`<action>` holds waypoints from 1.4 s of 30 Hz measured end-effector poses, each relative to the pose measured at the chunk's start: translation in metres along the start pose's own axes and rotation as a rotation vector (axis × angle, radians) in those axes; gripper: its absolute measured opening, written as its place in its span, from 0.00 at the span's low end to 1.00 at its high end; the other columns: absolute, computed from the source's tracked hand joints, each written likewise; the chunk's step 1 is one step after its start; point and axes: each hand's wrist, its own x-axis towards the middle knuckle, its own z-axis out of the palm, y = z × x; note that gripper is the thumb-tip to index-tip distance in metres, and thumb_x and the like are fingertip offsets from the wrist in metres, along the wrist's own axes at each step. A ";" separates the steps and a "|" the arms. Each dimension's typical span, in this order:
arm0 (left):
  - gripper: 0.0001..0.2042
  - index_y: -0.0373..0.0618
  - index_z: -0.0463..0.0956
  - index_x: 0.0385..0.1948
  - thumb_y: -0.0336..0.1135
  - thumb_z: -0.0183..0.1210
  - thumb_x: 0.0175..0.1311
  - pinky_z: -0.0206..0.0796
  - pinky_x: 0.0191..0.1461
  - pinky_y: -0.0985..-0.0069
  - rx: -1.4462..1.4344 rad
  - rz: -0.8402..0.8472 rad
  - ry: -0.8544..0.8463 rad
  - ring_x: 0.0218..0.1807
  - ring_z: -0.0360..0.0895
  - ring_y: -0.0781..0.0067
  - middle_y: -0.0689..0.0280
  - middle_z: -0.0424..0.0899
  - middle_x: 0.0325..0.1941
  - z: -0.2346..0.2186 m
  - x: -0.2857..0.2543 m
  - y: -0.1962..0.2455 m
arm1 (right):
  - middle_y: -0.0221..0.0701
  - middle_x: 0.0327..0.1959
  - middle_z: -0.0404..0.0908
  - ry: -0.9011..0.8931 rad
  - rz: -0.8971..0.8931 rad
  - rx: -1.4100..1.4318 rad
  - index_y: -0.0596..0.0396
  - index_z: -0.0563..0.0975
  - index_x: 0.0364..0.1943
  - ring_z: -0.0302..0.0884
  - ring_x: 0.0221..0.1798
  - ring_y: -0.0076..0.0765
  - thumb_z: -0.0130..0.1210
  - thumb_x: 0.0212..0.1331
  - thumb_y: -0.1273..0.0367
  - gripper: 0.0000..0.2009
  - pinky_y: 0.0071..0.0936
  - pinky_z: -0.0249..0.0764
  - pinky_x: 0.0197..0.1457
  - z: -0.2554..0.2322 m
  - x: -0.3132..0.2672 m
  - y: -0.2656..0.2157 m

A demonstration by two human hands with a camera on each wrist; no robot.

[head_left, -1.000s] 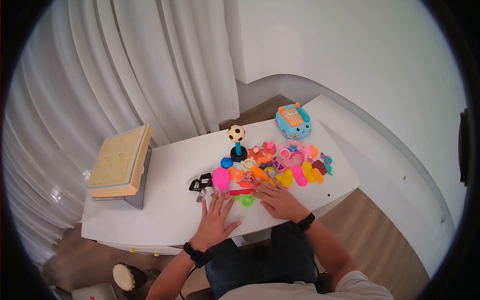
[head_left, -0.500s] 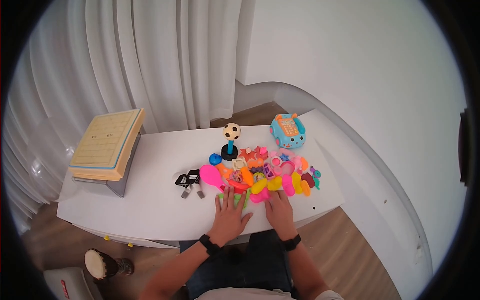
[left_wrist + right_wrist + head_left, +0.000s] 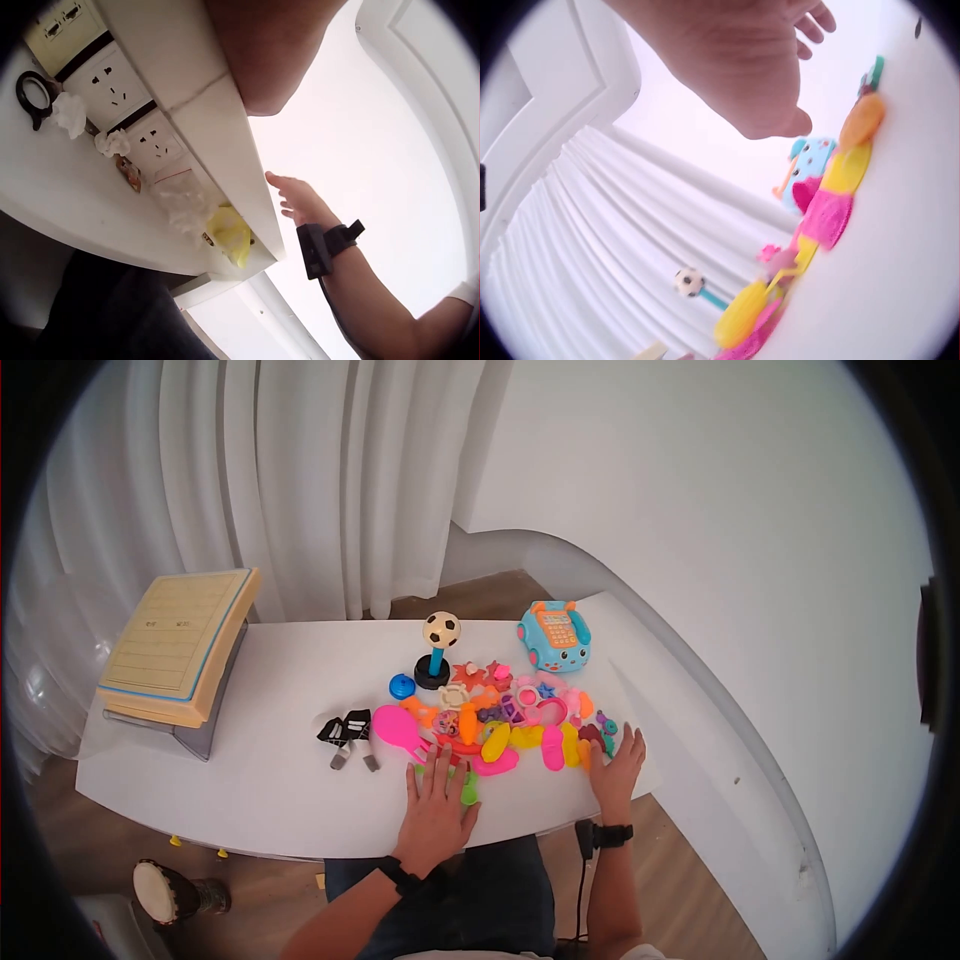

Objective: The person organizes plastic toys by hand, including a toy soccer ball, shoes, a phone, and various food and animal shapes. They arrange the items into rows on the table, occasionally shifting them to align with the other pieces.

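Pressed the left hand (image 3: 435, 810) flat on the white table (image 3: 250, 800), fingers straight and spread wide, gripping nothing. Touched a small green toy (image 3: 467, 792) with the fingertips, at the near edge of the toy pile (image 3: 510, 725). Held the right hand (image 3: 615, 760) open too, fingers straight, gripping nothing, at the pile's right end beside the orange and yellow pieces (image 3: 575, 745). Couldn't tell from the wrist view whether that palm touched the tabletop or hovered just over it.

Looked like a two-handed bracket on the pile, left at the front, right at the flank. Called for low palms and fingers kept together, by this reading, since small pieces slip through gaps. Called for slow, even pressure as well, with the table's near edge close and loose bits likely to skid off.

Left the pink paddle (image 3: 397, 727) just beyond the left fingertips. Left a black-and-white item (image 3: 345, 730) a little further left. Saw a football on a post (image 3: 440, 630) and a blue toy phone (image 3: 552, 635) behind the pile. Saw a stack of books (image 3: 175, 645) well apart at the far left, under the white curtain (image 3: 300, 490).
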 end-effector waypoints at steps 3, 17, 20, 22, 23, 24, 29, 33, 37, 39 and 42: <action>0.35 0.35 0.64 0.76 0.49 0.59 0.75 0.37 0.86 0.31 -0.014 -0.014 -0.019 0.89 0.44 0.38 0.42 0.54 0.86 0.002 0.001 0.000 | 0.70 0.77 0.62 -0.183 0.209 0.232 0.72 0.63 0.76 0.57 0.80 0.77 0.58 0.76 0.54 0.38 0.59 0.57 0.83 0.026 0.008 0.034; 0.35 0.35 0.64 0.76 0.50 0.59 0.75 0.37 0.86 0.31 -0.012 -0.017 -0.023 0.89 0.43 0.38 0.41 0.53 0.86 0.002 0.000 -0.001 | 0.65 0.76 0.65 -0.335 0.215 0.475 0.75 0.56 0.78 0.65 0.80 0.64 0.56 0.78 0.61 0.37 0.47 0.62 0.82 0.023 -0.010 -0.015; 0.35 0.35 0.64 0.76 0.50 0.59 0.75 0.37 0.86 0.31 -0.010 -0.018 -0.017 0.89 0.44 0.37 0.41 0.53 0.86 0.002 0.000 -0.002 | 0.61 0.75 0.70 -0.347 0.118 0.451 0.69 0.55 0.80 0.73 0.76 0.58 0.56 0.79 0.61 0.36 0.43 0.69 0.78 0.019 -0.010 -0.026; 0.35 0.34 0.64 0.76 0.50 0.59 0.75 0.37 0.86 0.31 -0.022 -0.019 -0.009 0.89 0.44 0.37 0.40 0.54 0.86 0.002 0.000 -0.003 | 0.58 0.73 0.73 -0.371 0.117 0.539 0.66 0.56 0.79 0.74 0.75 0.56 0.56 0.79 0.63 0.34 0.43 0.71 0.77 0.015 -0.007 -0.032; 0.35 0.34 0.64 0.76 0.50 0.59 0.75 0.37 0.86 0.31 -0.021 -0.022 -0.003 0.89 0.44 0.37 0.40 0.54 0.86 0.002 0.000 -0.003 | 0.58 0.73 0.73 -0.371 0.110 0.540 0.66 0.56 0.79 0.74 0.75 0.56 0.56 0.79 0.63 0.34 0.43 0.71 0.77 0.015 -0.004 -0.033; 0.35 0.34 0.64 0.76 0.50 0.59 0.75 0.37 0.86 0.31 -0.028 -0.022 -0.002 0.89 0.44 0.37 0.40 0.54 0.86 0.002 -0.001 -0.003 | 0.56 0.72 0.75 -0.321 0.135 0.539 0.67 0.61 0.77 0.75 0.75 0.58 0.57 0.78 0.65 0.31 0.42 0.71 0.76 0.015 -0.002 -0.033; 0.35 0.33 0.65 0.76 0.50 0.58 0.76 0.36 0.86 0.32 -0.033 -0.033 -0.018 0.90 0.43 0.40 0.41 0.53 0.87 -0.001 0.001 0.000 | 0.51 0.70 0.78 -0.312 0.077 0.480 0.65 0.73 0.68 0.75 0.74 0.61 0.59 0.75 0.68 0.22 0.42 0.71 0.76 0.012 -0.009 -0.042; 0.35 0.34 0.65 0.76 0.50 0.58 0.76 0.36 0.86 0.32 -0.046 -0.029 -0.025 0.90 0.43 0.40 0.40 0.54 0.86 -0.001 0.000 -0.001 | 0.48 0.72 0.77 -0.309 -0.248 0.290 0.61 0.77 0.64 0.69 0.78 0.62 0.59 0.74 0.68 0.19 0.55 0.62 0.81 0.028 -0.013 -0.046; 0.35 0.34 0.65 0.76 0.50 0.57 0.76 0.36 0.86 0.31 -0.058 -0.030 -0.014 0.90 0.43 0.40 0.40 0.54 0.86 0.002 -0.001 -0.003 | 0.45 0.74 0.76 -0.304 -0.225 0.270 0.59 0.78 0.64 0.64 0.82 0.61 0.58 0.75 0.67 0.18 0.62 0.55 0.84 0.033 -0.005 -0.037; 0.35 0.34 0.65 0.76 0.51 0.57 0.76 0.36 0.86 0.31 -0.044 -0.029 -0.005 0.90 0.43 0.40 0.40 0.54 0.86 0.003 -0.001 -0.003 | 0.45 0.74 0.76 -0.306 -0.212 0.271 0.58 0.78 0.64 0.64 0.82 0.60 0.57 0.75 0.67 0.18 0.61 0.55 0.84 0.026 -0.005 -0.035; 0.35 0.34 0.65 0.75 0.50 0.59 0.75 0.37 0.86 0.31 -0.021 -0.022 0.012 0.90 0.43 0.39 0.40 0.54 0.86 0.005 -0.001 -0.003 | 0.45 0.72 0.78 -0.259 -0.209 0.280 0.58 0.79 0.62 0.66 0.81 0.60 0.57 0.75 0.69 0.16 0.58 0.58 0.83 0.005 -0.006 -0.031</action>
